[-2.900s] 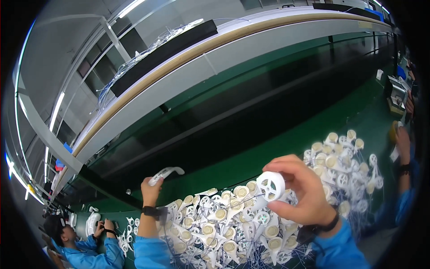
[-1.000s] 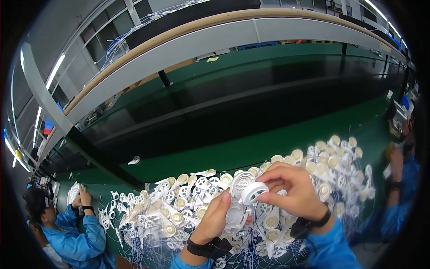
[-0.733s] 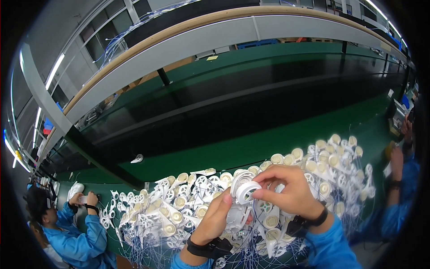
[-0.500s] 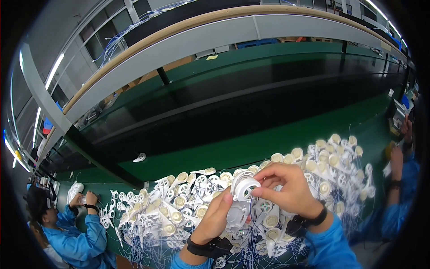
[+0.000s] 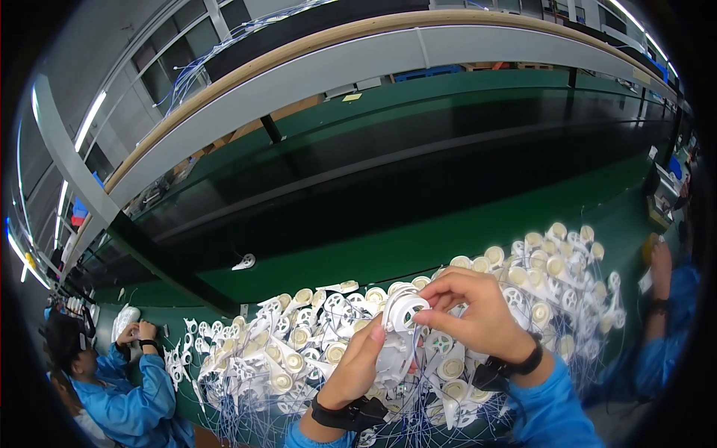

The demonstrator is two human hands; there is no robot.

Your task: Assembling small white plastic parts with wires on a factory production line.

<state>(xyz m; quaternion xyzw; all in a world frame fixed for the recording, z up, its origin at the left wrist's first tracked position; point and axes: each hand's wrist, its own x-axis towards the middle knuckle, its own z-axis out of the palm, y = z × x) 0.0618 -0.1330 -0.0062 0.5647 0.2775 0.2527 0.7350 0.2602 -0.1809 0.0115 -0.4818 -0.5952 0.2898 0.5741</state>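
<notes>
Two bare hands are working close together at lower centre of the frame, blue sleeves and black wristbands [image 5: 532,357] showing behind them. The left hand [image 5: 357,364] is grasping a white plastic housing [image 5: 394,360], its body tapering below a rounded head, with the thumb lying along the near side. The right hand [image 5: 478,313] is pinching a smooth white cap [image 5: 407,305], short and drum-shaped with openings in its face, between thumb and bent fingers. The cap is sitting at the housing's rounded head, right of the left thumb; whether it is seated there cannot be told.

Around and beneath the hands, a heap of white parts [image 5: 280,351] is spreading across the lower frame, mixing spoked wheels, cream-coloured discs and slim tapering arms, with thin blue-grey wires [image 5: 246,425] tangling along its near edge. Left of centre, a single part [image 5: 244,262] is lying on a glossy green surface [image 5: 351,261] beside a dark belt [image 5: 418,175]. A grey-fronted shelf [image 5: 328,78] with a wooden edge is arching overhead. At lower left, a co-worker [image 5: 123,392] in blue is bending over white pieces; another person's hand [image 5: 660,269] is showing at far right.
</notes>
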